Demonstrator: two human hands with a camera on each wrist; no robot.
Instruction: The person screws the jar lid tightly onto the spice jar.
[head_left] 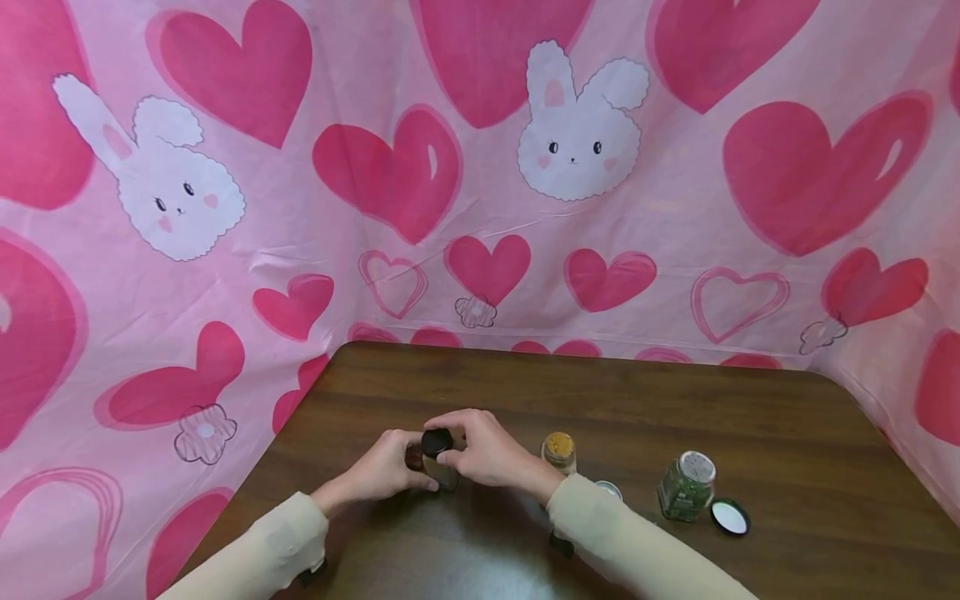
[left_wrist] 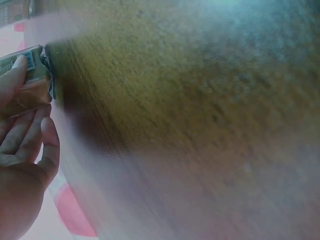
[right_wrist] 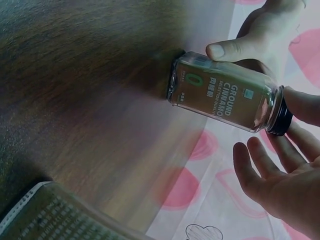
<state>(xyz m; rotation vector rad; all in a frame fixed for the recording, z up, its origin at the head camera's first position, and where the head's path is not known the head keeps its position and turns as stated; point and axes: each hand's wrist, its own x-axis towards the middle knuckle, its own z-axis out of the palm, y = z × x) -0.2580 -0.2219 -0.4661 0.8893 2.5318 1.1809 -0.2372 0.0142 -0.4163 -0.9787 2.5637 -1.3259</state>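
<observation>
A clear glass jar of ground cinnamon [right_wrist: 220, 95] stands upright on the table with a black lid [head_left: 437, 442] on top. My left hand [head_left: 382, 467] grips the jar's body low down, its thumb along the side nearer me. From the right, my right hand [head_left: 487, 450] pinches the black lid between thumb and fingers, while its other fingers stay off the glass in the right wrist view. In the left wrist view, the cinnamon jar [left_wrist: 35, 90] shows at the left edge, partly covered by fingers.
Right of the hands stands an uncapped jar of yellow powder [head_left: 559, 448], partly behind my right arm. A pale round lid [head_left: 609, 490] peeks out beside the sleeve. Farther right are a jar of green flakes [head_left: 684, 492] and a black-rimmed lid [head_left: 731, 517] with its white inside up.
</observation>
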